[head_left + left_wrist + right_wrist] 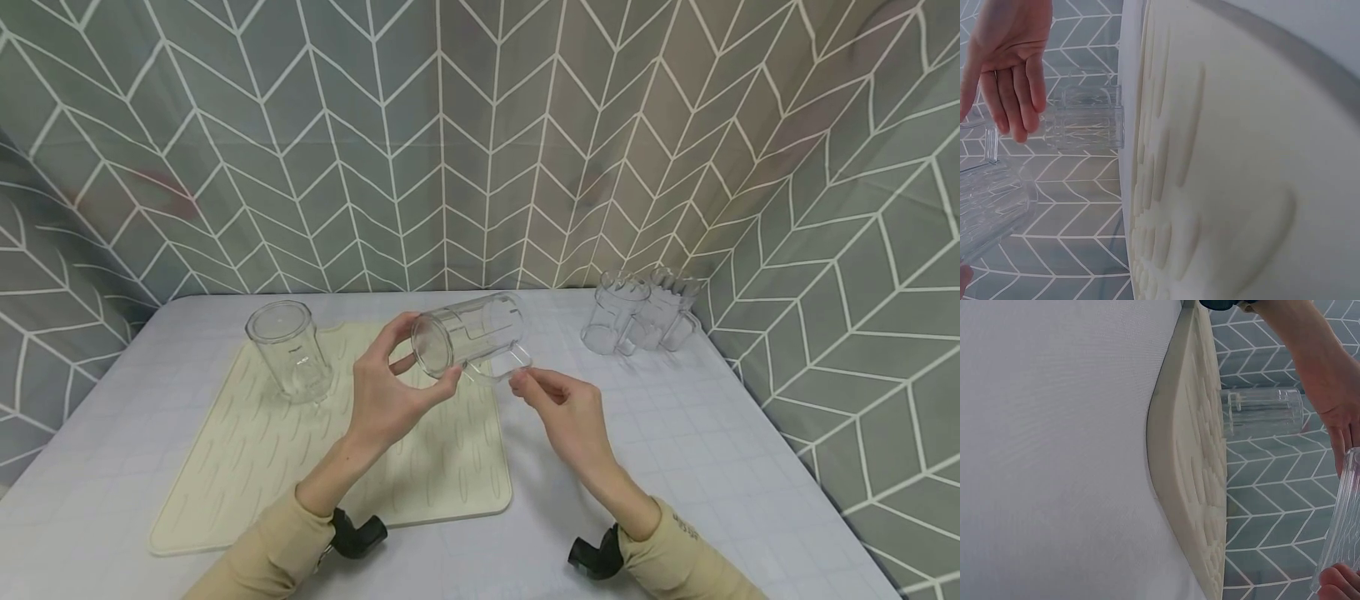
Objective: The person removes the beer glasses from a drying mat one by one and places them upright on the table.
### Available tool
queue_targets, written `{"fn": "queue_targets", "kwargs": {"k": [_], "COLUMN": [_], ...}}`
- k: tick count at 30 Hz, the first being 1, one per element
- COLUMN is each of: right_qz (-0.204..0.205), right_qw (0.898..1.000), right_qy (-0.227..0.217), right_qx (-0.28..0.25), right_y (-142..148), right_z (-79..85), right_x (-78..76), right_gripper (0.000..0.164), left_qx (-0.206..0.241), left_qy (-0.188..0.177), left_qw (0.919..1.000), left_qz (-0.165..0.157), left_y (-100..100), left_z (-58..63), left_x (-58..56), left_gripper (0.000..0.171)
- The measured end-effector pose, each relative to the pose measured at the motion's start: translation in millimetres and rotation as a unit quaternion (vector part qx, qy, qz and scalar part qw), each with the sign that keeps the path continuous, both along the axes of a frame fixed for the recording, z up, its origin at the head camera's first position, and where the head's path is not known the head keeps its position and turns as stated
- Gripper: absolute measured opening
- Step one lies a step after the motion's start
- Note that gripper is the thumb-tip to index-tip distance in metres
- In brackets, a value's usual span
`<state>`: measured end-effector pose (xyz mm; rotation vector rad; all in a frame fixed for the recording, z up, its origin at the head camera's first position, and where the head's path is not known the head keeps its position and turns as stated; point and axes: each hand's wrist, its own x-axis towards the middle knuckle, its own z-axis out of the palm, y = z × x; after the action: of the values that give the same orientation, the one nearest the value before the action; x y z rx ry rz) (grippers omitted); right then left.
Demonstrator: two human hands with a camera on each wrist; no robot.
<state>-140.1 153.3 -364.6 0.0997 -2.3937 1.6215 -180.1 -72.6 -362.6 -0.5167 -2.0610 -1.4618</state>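
Note:
A clear glass mug (476, 329) is held tilted on its side above the mat, its thick round base facing left and its handle (510, 360) pointing down toward the front. My left hand (386, 396) grips the mug at the base end, thumb below and fingers behind. At the handle, my right hand (566, 417) pinches with thumb and forefinger. In the left wrist view the other fingers of the right hand (1013, 75) hang loosely. The right wrist view has the mug (1344, 519) cut off by the frame edge.
A second clear mug (292, 354) stands upside down on the cream ridged drying mat (330, 475). Two more clear mugs, one (611, 317) beside the other (667, 312), stand on the white table (712, 467) at the back right. A patterned curtain (450, 150) hangs behind.

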Motion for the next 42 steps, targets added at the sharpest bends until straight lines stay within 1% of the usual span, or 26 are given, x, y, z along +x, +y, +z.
{"fn": "queue_targets", "kwargs": {"k": [5,10,13,18,23,30,35,42], "right_qz": [0.001,-0.004,-0.004,0.005,0.008,0.012,0.009,0.013], "right_qw": [1.0,0.999,0.998,0.994,0.99,0.983,0.981,0.979], "right_qy": [-0.004,-0.009,-0.012,-0.031,-0.041,-0.035,-0.029,-0.013], "right_qx": [-0.028,-0.045,-0.06,-0.104,-0.135,-0.178,-0.19,-0.204], "right_y": [-0.2,0.0,0.6,2.0,3.2,2.7,2.6,2.7], "right_z": [0.4,0.6,0.9,1.3,0.8,1.0,2.0,3.4], "right_x": [-1.7,-2.5,-2.9,-5.1,-6.4,-5.8,-5.2,-4.0], "right_gripper": [0.037,0.038,0.038,0.041,0.041,0.031,0.028,0.025], "left_qx": [-0.004,-0.012,-0.015,-0.019,-0.023,-0.031,-0.044,-0.059], "left_qy": [-0.005,-0.004,-0.01,-0.026,-0.033,-0.039,-0.041,-0.041], "left_qw": [0.9999,0.9995,0.9992,0.9985,0.9981,0.9973,0.9966,0.9958], "left_qz": [-0.015,-0.028,-0.035,-0.044,-0.046,-0.054,-0.056,-0.057], "left_y": [0.1,0.7,1.1,1.5,1.9,3.4,4.8,7.0], "left_z": [-0.9,-1.9,-2.0,-1.7,-2.3,-5.6,-8.1,-8.5], "left_x": [0.0,-1.3,-1.6,-0.6,-0.4,-2.1,-2.4,-1.9], "left_gripper": [0.073,0.073,0.072,0.074,0.075,0.076,0.077,0.08]}}
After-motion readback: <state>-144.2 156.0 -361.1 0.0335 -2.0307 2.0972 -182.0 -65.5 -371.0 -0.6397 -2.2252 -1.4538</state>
